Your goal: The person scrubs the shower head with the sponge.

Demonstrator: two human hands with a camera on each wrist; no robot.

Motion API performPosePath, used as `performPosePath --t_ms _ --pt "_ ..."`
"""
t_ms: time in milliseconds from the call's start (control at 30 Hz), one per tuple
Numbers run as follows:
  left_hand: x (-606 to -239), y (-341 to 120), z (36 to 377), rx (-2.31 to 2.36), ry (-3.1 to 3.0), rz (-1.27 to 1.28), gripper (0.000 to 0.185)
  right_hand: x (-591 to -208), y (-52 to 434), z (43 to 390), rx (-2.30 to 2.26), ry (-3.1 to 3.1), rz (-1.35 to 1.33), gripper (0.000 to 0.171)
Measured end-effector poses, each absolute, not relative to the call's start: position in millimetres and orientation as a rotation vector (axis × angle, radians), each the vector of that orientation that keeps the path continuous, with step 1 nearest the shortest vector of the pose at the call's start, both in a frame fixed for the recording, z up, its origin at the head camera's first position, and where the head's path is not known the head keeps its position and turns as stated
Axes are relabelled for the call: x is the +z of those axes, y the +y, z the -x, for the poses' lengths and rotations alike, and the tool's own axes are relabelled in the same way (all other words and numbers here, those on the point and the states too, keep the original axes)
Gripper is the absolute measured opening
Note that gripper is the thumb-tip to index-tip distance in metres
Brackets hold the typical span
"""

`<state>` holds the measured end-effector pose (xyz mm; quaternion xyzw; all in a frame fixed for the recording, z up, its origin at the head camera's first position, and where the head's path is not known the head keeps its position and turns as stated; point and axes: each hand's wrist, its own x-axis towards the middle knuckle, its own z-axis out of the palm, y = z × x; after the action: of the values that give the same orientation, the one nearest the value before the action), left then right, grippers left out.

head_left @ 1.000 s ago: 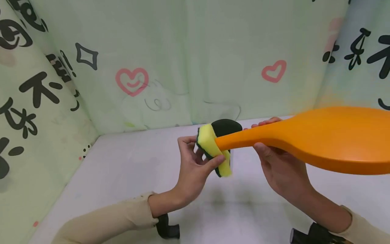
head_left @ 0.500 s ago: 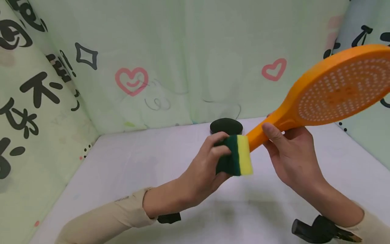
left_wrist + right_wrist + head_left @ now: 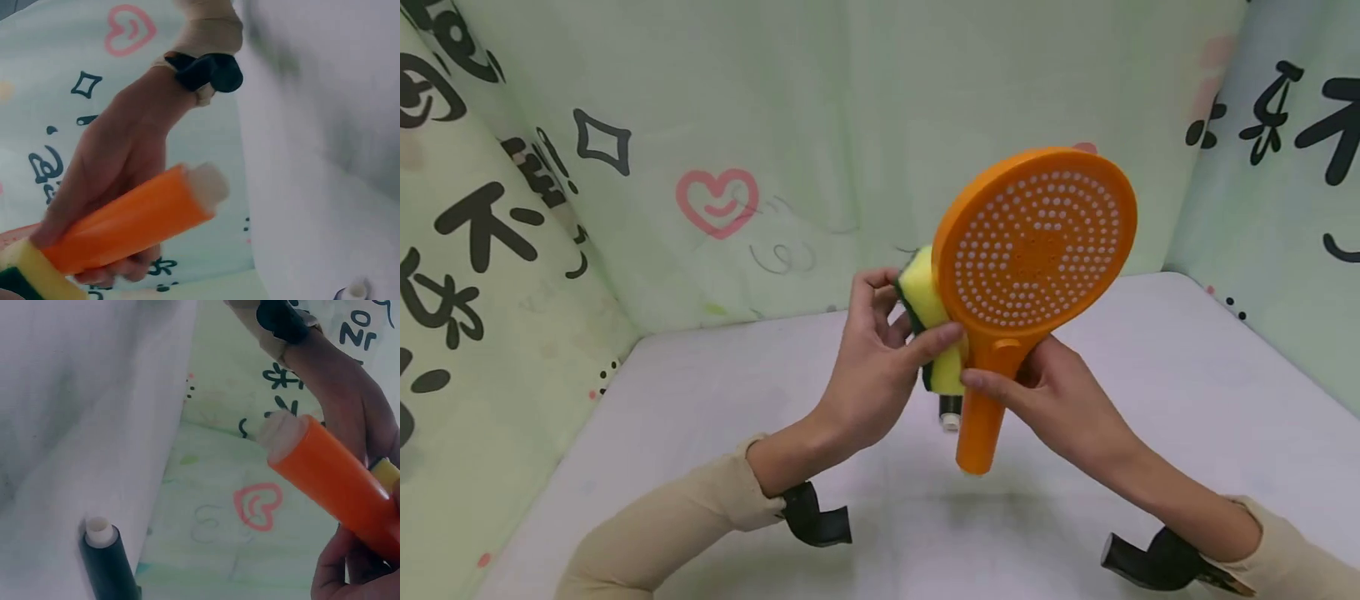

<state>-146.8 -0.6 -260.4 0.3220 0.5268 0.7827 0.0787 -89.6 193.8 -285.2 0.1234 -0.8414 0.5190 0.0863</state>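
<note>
An orange handheld shower head (image 3: 1033, 242) is held up over the table, its nozzle face toward the head camera and its handle pointing down. My right hand (image 3: 1067, 404) grips the upper handle, thumb across the front. A yellow and green sponge (image 3: 925, 287) is pinched in my left hand (image 3: 872, 367), its yellow side touching the left side of the shower head, near where the disc narrows to the neck. The pale handle end (image 3: 209, 184) shows in the left wrist view. Part of the sponge's yellow side is hidden behind the disc.
A dark handle with a white threaded end (image 3: 100, 531) lies on the white-covered table (image 3: 737, 392), behind the orange handle; the rest of it is blocked in the head view. Pale green curtains (image 3: 805, 125) with printed hearts and lettering enclose the table at the back and sides.
The orange shower head has turned from pointing sideways, its smooth back showing, to upright with its nozzles showing. The sponge has gone from the handle's end to beside the disc.
</note>
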Motion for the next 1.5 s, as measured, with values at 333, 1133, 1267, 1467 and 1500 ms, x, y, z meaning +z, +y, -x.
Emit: performPosePath --t_ms 333,1133,1267,1467,1500 --pt "-228 -25 177 1.818 2.484 -1.906 0.055 -294 199 85 1.238 -2.812 -0.275 0.054" --pt "-214 -33 159 0.828 2.945 -2.619 0.021 -305 224 104 3.161 -1.622 -1.227 0.048" --pt "-228 -35 158 0.946 2.839 -2.489 0.034 -308 220 101 3.190 -1.589 -1.066 0.048" --pt "-271 -28 137 0.930 2.727 -2.369 0.042 -312 219 106 3.169 -1.419 -0.886 0.052" --pt "-279 -27 132 0.878 2.720 -2.369 0.040 -312 219 108 3.161 -1.388 -0.855 0.053"
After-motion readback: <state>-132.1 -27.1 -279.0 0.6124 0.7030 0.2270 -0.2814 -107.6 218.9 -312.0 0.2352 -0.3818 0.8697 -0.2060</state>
